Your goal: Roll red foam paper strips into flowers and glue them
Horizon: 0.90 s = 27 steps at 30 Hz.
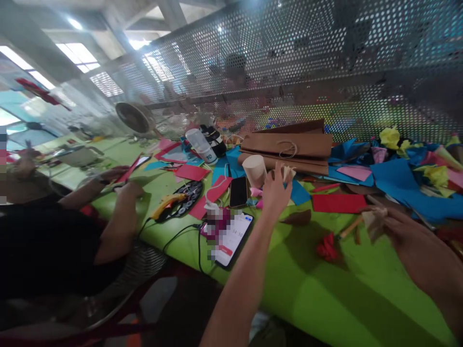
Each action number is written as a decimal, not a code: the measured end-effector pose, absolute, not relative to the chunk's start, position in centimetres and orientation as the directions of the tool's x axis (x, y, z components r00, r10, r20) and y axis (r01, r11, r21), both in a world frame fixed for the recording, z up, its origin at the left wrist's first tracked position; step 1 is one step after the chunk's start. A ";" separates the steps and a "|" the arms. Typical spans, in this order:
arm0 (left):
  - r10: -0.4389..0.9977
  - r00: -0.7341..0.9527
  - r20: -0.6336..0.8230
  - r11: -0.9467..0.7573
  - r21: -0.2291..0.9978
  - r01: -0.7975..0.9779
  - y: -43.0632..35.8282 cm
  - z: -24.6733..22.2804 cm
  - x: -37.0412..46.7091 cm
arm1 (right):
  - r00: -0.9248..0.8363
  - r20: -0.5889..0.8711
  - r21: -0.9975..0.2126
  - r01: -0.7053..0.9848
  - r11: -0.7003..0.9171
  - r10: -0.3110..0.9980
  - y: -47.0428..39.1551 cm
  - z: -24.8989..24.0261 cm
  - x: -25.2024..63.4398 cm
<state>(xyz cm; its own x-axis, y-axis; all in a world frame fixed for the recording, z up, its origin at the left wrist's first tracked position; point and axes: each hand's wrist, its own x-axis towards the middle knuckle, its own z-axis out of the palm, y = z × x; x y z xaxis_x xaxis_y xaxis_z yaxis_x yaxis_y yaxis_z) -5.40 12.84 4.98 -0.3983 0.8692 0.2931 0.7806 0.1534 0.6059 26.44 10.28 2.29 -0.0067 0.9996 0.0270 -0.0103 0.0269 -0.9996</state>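
My left hand [277, 192] reaches over the table, its bent fingers apart. It is right beside an upright beige cylinder [254, 170]. A pale crumpled piece [289, 173] shows just behind its fingertips; whether they touch it is unclear. My right hand [410, 236], somewhat blurred, pinches a crumpled beige piece [374, 223] that looks like paper or cloth. A thin wooden-looking stick [350, 227] extends leftward from near that piece. At the stick's far end sits a red crumpled flower-like bundle [328, 247], low over the green table [307, 294].
Folded brown sheets [287, 147] lie behind, before a perforated metal screen [275, 72]. Blue paper [401, 180] and a red sheet [339, 203] lie right. Two phones, a lit one [235, 241] and a dark one [238, 192], a yellow-handled tool [168, 205] and cables are left, near a co-worker's arms [119, 217].
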 end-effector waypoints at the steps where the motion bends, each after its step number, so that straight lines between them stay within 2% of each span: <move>1: 0.865 -0.391 0.314 0.165 0.558 0.813 12.8 4.7 -5.3 | -0.009 -0.019 -0.999 -0.051 -0.020 1.000 10.4 2.5 26.1; 5: 0.819 -0.278 0.501 0.022 0.457 0.889 11.3 5.2 -4.0 | -0.142 -0.044 -0.998 -0.028 -0.048 0.989 10.8 3.6 25.5; 7: 0.852 -0.158 0.499 -0.115 0.473 0.873 10.2 5.8 -3.5 | -0.144 -0.036 -0.999 -0.020 -0.040 0.989 11.1 3.8 25.5; 9: 0.913 -0.039 0.407 -0.187 0.501 0.845 9.3 6.3 -3.6 | -0.127 -0.021 -0.999 -0.040 -0.026 0.992 11.3 3.8 25.6; 11: 0.968 0.043 0.248 -0.167 0.506 0.846 8.6 6.2 -4.0 | -0.135 -0.004 -0.997 -0.074 -0.014 0.991 11.4 3.7 25.7; 14: 0.993 0.115 0.008 -0.107 0.430 0.896 8.0 5.2 -5.0 | -0.127 -0.022 -0.995 -0.092 -0.034 0.992 11.4 3.6 25.9; 17: 0.992 0.121 -0.048 -0.098 0.338 0.936 8.0 4.1 -5.4 | -0.112 -0.008 -0.998 -0.067 -0.016 0.994 11.2 3.7 26.0; 20: 0.992 0.124 -0.038 -0.104 0.332 0.937 8.3 3.7 -5.3 | -0.134 0.008 -0.999 -0.040 0.003 0.991 10.9 3.8 25.9; 22: 0.988 0.153 -0.028 -0.129 0.404 0.905 8.6 4.0 -5.0 | -0.147 -0.005 -0.998 -0.054 -0.013 0.989 10.6 4.0 25.8; 23: 0.984 0.178 -0.014 -0.147 0.495 0.856 8.6 4.2 -4.8 | -0.145 -0.011 -0.997 -0.070 -0.022 0.989 10.5 4.0 25.7; 25: 0.974 0.224 0.031 -0.174 0.733 0.658 8.6 4.6 -4.2 | -0.113 -0.004 -0.995 -0.094 -0.015 0.994 10.2 4.1 25.5; 27: 0.962 0.266 0.058 -0.166 0.900 0.404 8.5 4.8 -3.3 | -0.046 0.044 -0.995 -0.093 0.039 0.998 9.7 4.3 25.2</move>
<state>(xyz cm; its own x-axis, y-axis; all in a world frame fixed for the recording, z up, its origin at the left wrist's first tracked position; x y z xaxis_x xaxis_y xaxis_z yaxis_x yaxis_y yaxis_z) -3.32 8.47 4.79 0.2655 0.9623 0.0583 0.4036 -0.1658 0.8998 25.25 9.73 4.31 -0.0465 0.9980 0.0437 -0.0928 0.0393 -0.9949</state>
